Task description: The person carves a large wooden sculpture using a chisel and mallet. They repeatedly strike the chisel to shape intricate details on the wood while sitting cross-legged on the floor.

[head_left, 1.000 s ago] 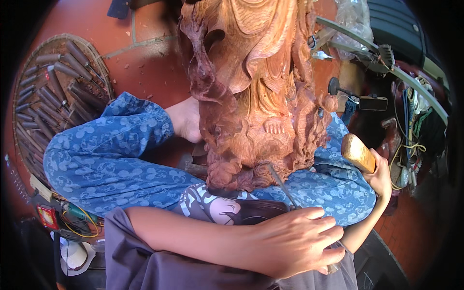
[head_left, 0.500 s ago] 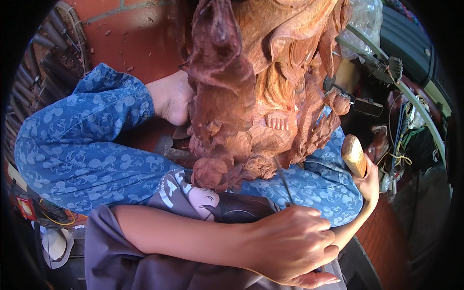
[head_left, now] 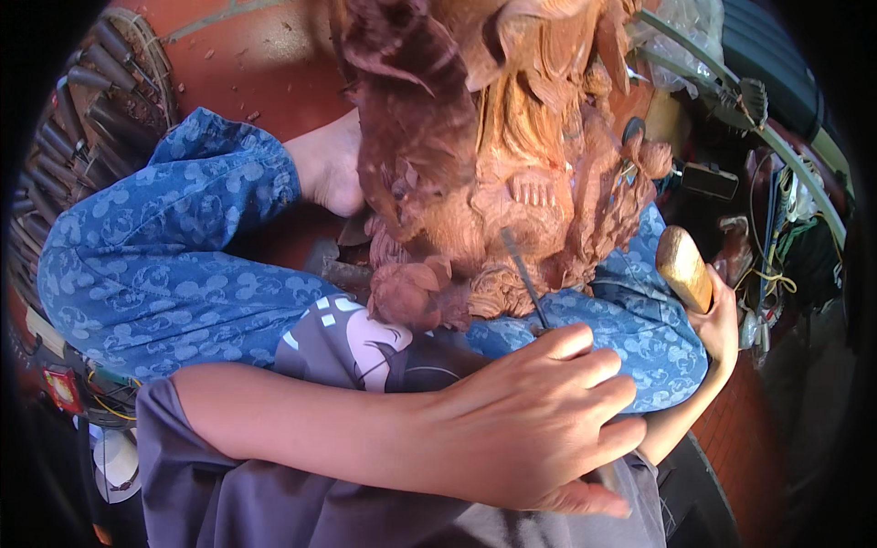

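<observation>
A reddish-brown wood carving (head_left: 523, 151) with draped folds, a carved foot and flower-like knobs stands between my legs. My left hand (head_left: 539, 425) is closed, back upward, in front of its base. From that fist a thin dark chisel (head_left: 525, 274) points up toward the carving, its tip overlapping the wood just below the carved toes; whether it touches I cannot tell. The chisel's handle is hidden in the fist. At the right, beside my knee, my right hand (head_left: 722, 320) is wrapped round a worn wooden mallet (head_left: 683, 267), apart from the carving.
Many dark-handled chisels (head_left: 108, 123) lie in a round basket at the far left. A metal tool head (head_left: 333, 265) rests by the carving's base. On the right are a clamp-like arm (head_left: 754, 105), a phone on a mount (head_left: 711, 181), and tangled cords (head_left: 776, 265).
The chisel and my left hand have moved up toward the carving, showing more of the blade. My right hand and the mallet sit slightly farther right. The whole view has shifted slightly.
</observation>
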`<action>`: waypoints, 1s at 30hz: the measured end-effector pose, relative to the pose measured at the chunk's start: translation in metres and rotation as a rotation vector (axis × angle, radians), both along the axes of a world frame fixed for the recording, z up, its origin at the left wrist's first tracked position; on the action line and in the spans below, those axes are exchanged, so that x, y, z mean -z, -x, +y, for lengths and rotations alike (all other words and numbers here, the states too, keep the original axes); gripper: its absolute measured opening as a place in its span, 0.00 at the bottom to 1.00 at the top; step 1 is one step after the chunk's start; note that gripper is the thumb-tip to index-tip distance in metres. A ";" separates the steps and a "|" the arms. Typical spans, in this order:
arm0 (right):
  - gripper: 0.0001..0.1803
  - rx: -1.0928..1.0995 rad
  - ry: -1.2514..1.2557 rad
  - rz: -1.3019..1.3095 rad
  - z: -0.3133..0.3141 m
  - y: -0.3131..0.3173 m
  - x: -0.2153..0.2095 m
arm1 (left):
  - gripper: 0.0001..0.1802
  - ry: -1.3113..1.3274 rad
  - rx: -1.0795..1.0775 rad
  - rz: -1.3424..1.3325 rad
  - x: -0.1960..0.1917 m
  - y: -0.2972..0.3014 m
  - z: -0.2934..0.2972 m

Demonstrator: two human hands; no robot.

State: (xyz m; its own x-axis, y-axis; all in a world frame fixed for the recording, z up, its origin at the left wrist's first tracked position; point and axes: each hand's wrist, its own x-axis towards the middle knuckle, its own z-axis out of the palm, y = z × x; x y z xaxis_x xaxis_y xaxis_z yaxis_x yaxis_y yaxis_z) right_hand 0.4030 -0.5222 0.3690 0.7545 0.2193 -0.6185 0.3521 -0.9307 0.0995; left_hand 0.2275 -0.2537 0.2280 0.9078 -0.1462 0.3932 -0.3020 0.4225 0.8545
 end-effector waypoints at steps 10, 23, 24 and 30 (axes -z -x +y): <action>0.25 -0.059 0.017 0.028 -0.014 -0.001 -0.018 | 0.19 0.241 0.077 0.182 0.001 -0.005 0.025; 0.33 -0.447 -0.015 -0.217 -0.043 0.009 -0.010 | 0.10 0.014 -0.390 0.589 0.014 0.028 0.061; 0.34 -0.500 -0.052 -0.235 -0.046 0.011 -0.010 | 0.10 0.023 -0.414 0.577 0.012 0.028 0.057; 0.38 -0.458 -0.067 -0.154 -0.080 -0.007 -0.009 | 0.13 -0.162 -0.454 0.312 0.042 0.013 0.042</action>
State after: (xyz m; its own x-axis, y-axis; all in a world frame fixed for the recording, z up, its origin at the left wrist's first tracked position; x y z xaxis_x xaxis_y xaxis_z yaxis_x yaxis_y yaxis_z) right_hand 0.4097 -0.6020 0.3779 0.6527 0.5858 -0.4804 0.7130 -0.6894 0.1281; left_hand 0.2145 -0.2115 0.1859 0.9631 0.2493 0.1011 -0.1453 0.1659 0.9754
